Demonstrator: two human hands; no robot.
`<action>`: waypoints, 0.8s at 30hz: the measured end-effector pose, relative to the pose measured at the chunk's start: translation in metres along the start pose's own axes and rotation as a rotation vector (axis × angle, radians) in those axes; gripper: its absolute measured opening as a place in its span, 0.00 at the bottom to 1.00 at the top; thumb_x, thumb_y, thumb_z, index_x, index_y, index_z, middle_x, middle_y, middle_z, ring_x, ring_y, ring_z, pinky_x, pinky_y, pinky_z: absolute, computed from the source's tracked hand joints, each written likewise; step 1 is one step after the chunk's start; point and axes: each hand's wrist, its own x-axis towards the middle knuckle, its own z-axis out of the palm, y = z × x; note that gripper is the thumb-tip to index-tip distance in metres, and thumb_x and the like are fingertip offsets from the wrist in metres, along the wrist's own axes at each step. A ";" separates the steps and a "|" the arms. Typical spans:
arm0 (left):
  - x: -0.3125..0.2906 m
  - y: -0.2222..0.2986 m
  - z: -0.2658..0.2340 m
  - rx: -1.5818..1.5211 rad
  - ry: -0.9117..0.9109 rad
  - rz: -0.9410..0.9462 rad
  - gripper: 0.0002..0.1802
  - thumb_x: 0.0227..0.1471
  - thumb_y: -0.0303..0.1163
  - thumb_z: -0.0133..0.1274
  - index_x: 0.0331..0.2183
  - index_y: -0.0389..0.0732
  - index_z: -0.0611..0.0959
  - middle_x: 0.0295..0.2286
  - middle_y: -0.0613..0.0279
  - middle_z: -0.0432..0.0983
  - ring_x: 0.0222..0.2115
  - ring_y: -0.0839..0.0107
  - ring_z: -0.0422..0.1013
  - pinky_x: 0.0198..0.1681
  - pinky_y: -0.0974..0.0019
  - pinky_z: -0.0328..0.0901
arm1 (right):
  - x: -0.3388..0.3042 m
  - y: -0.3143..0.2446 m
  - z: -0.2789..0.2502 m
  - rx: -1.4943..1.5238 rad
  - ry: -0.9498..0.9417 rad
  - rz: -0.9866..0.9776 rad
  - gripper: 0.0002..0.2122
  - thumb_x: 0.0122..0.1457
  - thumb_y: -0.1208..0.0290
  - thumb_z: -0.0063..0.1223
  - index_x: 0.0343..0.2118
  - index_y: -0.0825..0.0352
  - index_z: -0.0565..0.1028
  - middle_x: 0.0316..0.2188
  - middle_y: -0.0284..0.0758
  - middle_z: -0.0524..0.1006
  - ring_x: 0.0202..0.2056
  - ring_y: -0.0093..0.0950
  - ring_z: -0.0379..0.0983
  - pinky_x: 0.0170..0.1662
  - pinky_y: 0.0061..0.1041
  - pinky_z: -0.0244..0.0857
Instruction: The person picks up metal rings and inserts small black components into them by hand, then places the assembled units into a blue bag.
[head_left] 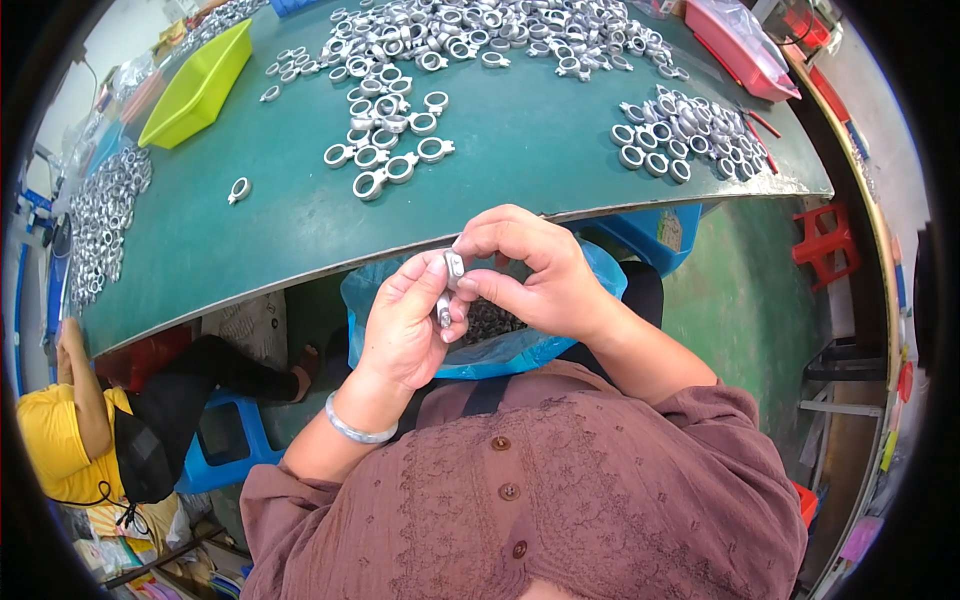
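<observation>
My left hand pinches a small silver metal ring clamp between thumb and fingers, in front of the table edge. The clamp is seen nearly edge-on, and its lugs point down toward my palm. From the other side my right hand closes on the same clamp, index fingertip at its top and thumb lower down. Under both hands sits an open blue plastic bag with many small dark parts in it; they are too small to name.
On the green table lie a large heap of ring clamps, a middle cluster, a right-hand pile and one single ring. A yellow-green tray and a pink tray stand farther back. Another person's yellow sleeve is at left.
</observation>
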 end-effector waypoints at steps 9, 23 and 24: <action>0.000 0.000 -0.002 0.022 0.008 0.102 0.10 0.55 0.34 0.44 0.33 0.39 0.75 0.25 0.62 0.73 0.20 0.82 0.64 0.19 0.81 0.58 | -0.005 0.001 -0.001 0.299 0.006 0.271 0.08 0.49 0.78 0.54 0.33 0.70 0.74 0.27 0.32 0.75 0.28 0.19 0.70 0.31 0.18 0.65; -0.001 0.002 0.001 0.095 0.038 0.076 0.15 0.55 0.38 0.42 0.32 0.36 0.75 0.26 0.59 0.74 0.19 0.80 0.64 0.16 0.81 0.57 | -0.003 0.000 -0.006 0.607 -0.017 0.549 0.07 0.53 0.76 0.50 0.34 0.70 0.74 0.26 0.27 0.74 0.25 0.12 0.65 0.29 0.12 0.60; -0.001 0.002 0.000 0.095 0.039 0.075 0.15 0.55 0.38 0.42 0.32 0.36 0.75 0.26 0.59 0.74 0.19 0.80 0.64 0.16 0.81 0.57 | -0.004 0.001 -0.006 0.607 -0.017 0.549 0.07 0.53 0.76 0.50 0.34 0.70 0.74 0.26 0.27 0.74 0.25 0.12 0.65 0.29 0.12 0.60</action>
